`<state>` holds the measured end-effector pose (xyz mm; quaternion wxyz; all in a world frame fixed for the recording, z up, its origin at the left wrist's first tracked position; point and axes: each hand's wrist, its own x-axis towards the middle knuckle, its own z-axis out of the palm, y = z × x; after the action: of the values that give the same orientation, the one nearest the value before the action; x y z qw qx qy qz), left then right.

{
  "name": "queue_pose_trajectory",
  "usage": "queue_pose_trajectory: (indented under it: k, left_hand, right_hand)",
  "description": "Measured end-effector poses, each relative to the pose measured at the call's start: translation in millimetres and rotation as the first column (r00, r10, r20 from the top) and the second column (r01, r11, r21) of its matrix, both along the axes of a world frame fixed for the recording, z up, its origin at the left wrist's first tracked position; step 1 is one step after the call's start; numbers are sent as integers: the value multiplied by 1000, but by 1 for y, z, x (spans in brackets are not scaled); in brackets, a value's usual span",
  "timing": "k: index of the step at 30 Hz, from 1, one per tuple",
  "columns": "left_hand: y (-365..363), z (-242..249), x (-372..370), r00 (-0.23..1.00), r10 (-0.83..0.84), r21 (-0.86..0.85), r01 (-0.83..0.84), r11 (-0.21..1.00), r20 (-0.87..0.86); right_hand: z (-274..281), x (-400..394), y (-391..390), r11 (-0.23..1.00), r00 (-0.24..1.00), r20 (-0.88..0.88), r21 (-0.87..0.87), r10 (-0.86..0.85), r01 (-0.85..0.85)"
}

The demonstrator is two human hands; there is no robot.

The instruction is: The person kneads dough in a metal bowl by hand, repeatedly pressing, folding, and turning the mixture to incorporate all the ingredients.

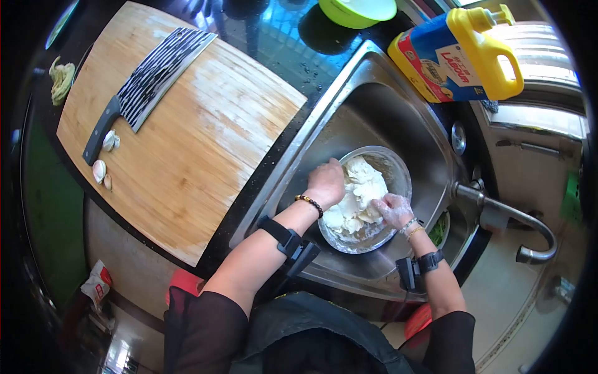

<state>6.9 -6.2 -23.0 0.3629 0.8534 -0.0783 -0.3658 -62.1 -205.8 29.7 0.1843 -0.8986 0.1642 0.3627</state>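
Note:
A metal bowl (403, 171) sits in the sink, holding a lumpy white mass of dough (360, 189) with flour smeared around it. My left hand (327, 182) is curled at the bowl's left side against the dough, its fingertips hidden beneath the knuckles. On the right side, my right hand (393, 210), coated in white flour, pinches the edge of the dough between thumb and fingers. Both hands are inside or over the bowl's rim.
Left of the sink (430, 149) lies a wooden cutting board (205, 143) with a cleaver (159, 75) and garlic cloves (99, 171). A yellow detergent jug (458, 56), a green bowl (356, 14) and a faucet (517, 218) surround the sink. Green vegetables (440, 229) show at its right.

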Motion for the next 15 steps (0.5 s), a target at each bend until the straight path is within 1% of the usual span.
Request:
queue_pose_trajectory:
  k: [1,3,5,6,7,9,10,11,13,14,15]
  left_hand:
    - [1,-1,0,1000,7,4,-7,1000,-4]
    - [1,0,-2,999,-2,-28,3,1000,45]
    - [0,-3,-3,998,9,-38,-7,999,60]
    - [0,-4,-4,997,19,-43,-16,999,76]
    - [0,-4,-4,997,16,-42,-13,999,75]
    - [0,-3,-3,996,26,-55,-21,998,84]
    - [1,-1,-2,996,18,-53,-13,999,86]
    - [2,1,-1,997,17,-52,-13,999,75]
    - [2,1,-2,998,7,-47,-4,999,63]
    - [1,0,-2,998,19,-38,-17,999,55]
    - [1,0,-2,998,34,-26,-32,999,47]
  right_hand:
    - [-5,1,0,982,977,-177,124,-121,144]
    - [-9,1,4,980,971,-213,137,-111,142]
    - [-11,5,17,990,963,-267,141,47,-9]
    - [-6,12,29,979,942,-270,97,197,-177]
    - [-10,11,36,980,943,-271,97,194,-174]
    - [-27,5,44,954,919,-286,-45,271,-295]
    - [-36,-1,49,910,906,-235,-143,351,-390]
    - [-42,-4,52,913,909,-233,-141,346,-384]
    - [-51,-11,56,907,900,-282,-164,333,-388]
    - [-56,-15,56,892,888,-263,-156,377,-424]
    - [-58,-15,58,895,891,-259,-151,373,-419]
